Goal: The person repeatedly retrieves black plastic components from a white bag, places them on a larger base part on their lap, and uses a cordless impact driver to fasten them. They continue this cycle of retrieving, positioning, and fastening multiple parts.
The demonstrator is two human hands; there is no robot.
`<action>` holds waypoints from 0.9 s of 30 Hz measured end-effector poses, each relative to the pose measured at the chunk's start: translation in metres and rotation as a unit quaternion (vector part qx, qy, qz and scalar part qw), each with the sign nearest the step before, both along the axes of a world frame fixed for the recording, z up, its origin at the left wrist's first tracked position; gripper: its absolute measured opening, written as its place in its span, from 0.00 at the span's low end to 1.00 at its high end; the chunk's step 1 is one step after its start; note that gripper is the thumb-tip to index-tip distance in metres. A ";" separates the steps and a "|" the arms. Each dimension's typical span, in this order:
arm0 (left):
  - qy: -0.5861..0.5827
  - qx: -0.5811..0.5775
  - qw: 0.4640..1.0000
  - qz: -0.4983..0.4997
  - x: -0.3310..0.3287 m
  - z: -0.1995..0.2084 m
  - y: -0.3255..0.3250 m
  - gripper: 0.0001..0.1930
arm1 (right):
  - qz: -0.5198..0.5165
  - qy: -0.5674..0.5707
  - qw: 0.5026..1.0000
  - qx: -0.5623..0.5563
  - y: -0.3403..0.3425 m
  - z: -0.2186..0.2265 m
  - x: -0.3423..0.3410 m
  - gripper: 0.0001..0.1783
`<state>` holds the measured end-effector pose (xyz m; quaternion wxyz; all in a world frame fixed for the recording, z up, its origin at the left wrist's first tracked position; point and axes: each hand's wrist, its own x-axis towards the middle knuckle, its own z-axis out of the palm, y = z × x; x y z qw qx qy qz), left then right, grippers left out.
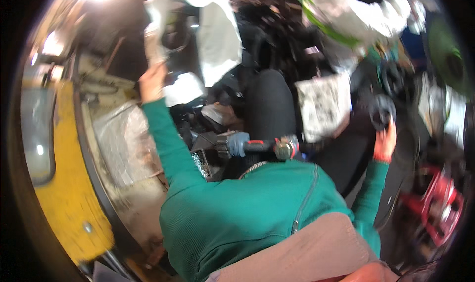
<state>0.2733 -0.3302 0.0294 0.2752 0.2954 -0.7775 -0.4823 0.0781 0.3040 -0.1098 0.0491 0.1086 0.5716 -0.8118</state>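
Brown cloth piece (302, 250): nearest the lens, over the green sleeved top (237, 213).
Cordless power tool (252, 146), blue-grey and black with red trim: lying crosswise on the lap, between the forearms.
Dark box (212, 158): beside the tool's left end, bright silvery material at its near side.
Right hand (385, 141): fingers closed on the lower edge of a dark ring (374, 113), held out at the right, above the dark-clad leg.
Left hand (153, 84): well apart from the right, fingers gripping the near left rim of a white bag (220, 40) at upper left.
Edges: pale ledge with clear plastic sheeting (123, 146) runs left of the left forearm; yellow panel (69, 183) with a window bounds the far left; red frame-like part (440, 208) stands right of the right forearm.
Markings: dark patches on a pale sheet (324, 106) between the hands, too blurred to read.
Containers: white bag, mouth open, dark contents blurred; second white bag (383, 17), green-edged, farther off at upper right, dark interior.
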 end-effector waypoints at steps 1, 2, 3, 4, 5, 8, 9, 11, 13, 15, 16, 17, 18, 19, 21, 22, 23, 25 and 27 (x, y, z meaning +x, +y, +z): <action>0.108 0.101 0.986 -0.073 0.001 0.000 0.012 0.14 | 0.083 0.064 0.994 -0.016 0.022 -0.022 -0.009 0.21; 0.159 0.129 0.965 -0.162 -0.012 0.014 0.054 0.14 | 0.008 0.026 0.999 -0.019 -0.004 -0.009 -0.010 0.19; 0.099 0.143 0.960 -0.220 -0.025 0.016 0.074 0.13 | -0.011 -0.029 0.999 -0.040 -0.016 0.004 -0.015 0.16; 0.066 0.105 0.965 -0.230 -0.055 0.005 0.101 0.13 | -0.048 -0.045 0.998 -0.024 -0.028 0.011 -0.020 0.15; 0.033 0.028 0.960 -0.278 -0.090 0.000 0.141 0.12 | -0.073 -0.041 0.996 0.000 -0.033 0.012 -0.023 0.15; -0.029 -0.150 0.900 -0.409 -0.176 -0.048 0.239 0.14 | -0.083 -0.032 0.996 -0.021 -0.027 -0.001 -0.025 0.13; -0.009 -0.179 0.890 -0.420 -0.200 -0.094 0.263 0.13 | -0.079 -0.019 0.996 -0.027 -0.025 0.001 -0.025 0.11; -0.240 -0.367 0.790 -0.430 -0.222 -0.116 0.319 0.14 | -0.105 -0.024 0.994 0.012 -0.032 0.009 -0.022 0.12; -0.297 -0.396 0.749 -0.439 -0.231 -0.176 0.343 0.15 | -0.076 -0.026 0.995 0.058 -0.045 0.008 -0.017 0.15; -0.273 -0.381 0.755 -0.459 -0.223 -0.203 0.347 0.15 | 0.018 -0.036 0.992 0.123 -0.057 0.000 -0.011 0.21; -0.261 -0.372 0.757 -0.470 -0.218 -0.210 0.348 0.15 | 0.054 -0.064 0.989 0.123 -0.063 -0.006 -0.012 0.22; -0.257 -0.342 0.764 -0.483 -0.219 -0.208 0.341 0.16 | 0.089 -0.092 0.985 0.119 -0.068 -0.014 -0.014 0.23; -0.260 -0.221 0.812 -0.473 -0.219 -0.206 0.329 0.16 | 0.101 -0.097 0.984 0.113 -0.074 -0.027 -0.015 0.23; -0.260 -0.098 0.850 -0.449 -0.218 -0.203 0.315 0.17 | 0.118 -0.099 0.982 0.105 -0.082 -0.041 -0.017 0.23; -0.280 0.184 0.863 -0.378 -0.218 -0.200 0.299 0.23 | 0.156 -0.099 0.971 0.150 -0.098 -0.060 -0.020 0.23; -0.292 0.136 0.860 -0.396 -0.209 -0.196 0.300 0.25 | 0.162 -0.091 0.967 0.177 -0.106 -0.071 -0.021 0.23; -0.303 0.089 0.853 -0.416 -0.203 -0.194 0.304 0.27 | 0.164 -0.082 0.962 0.205 -0.114 -0.085 -0.023 0.24; -0.225 -0.135 0.868 -0.421 -0.187 -0.215 0.309 0.33 | 0.175 -0.039 0.933 0.312 -0.115 -0.112 -0.032 0.24; -0.222 -0.169 0.877 -0.391 -0.182 -0.224 0.311 0.32 | 0.133 0.033 0.909 0.395 -0.119 -0.117 -0.033 0.23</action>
